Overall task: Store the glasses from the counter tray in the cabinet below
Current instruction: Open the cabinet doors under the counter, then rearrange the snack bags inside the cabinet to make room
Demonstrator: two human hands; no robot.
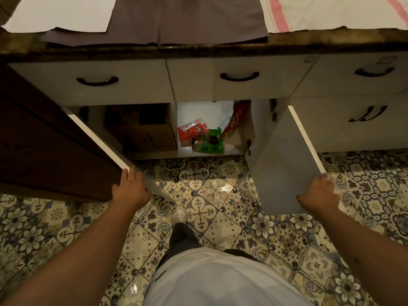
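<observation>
Both hands grip the open doors' edges: left hand (130, 186) on the left door (97, 138), right hand (320, 191) on the right door (284, 155). Between the doors, the cabinet (205, 111) stands exposed, probably for the glasses.

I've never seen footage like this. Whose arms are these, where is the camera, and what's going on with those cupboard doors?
There is no machine here: a person wears a wide-angle camera on the head, looking down, so you see their own arms, white shirt and a shoe.

The left hand grips the edge of the left cabinet door, and the right hand grips the edge of the right cabinet door. Both doors stand open.

Inside the cabinet, the right compartment holds an orange packet, a green packet and a red bag; the left one holds a cardboard box.

On the counter above lie folded cloths. No glasses or tray are in view, so neither hand holds a glass.
</observation>
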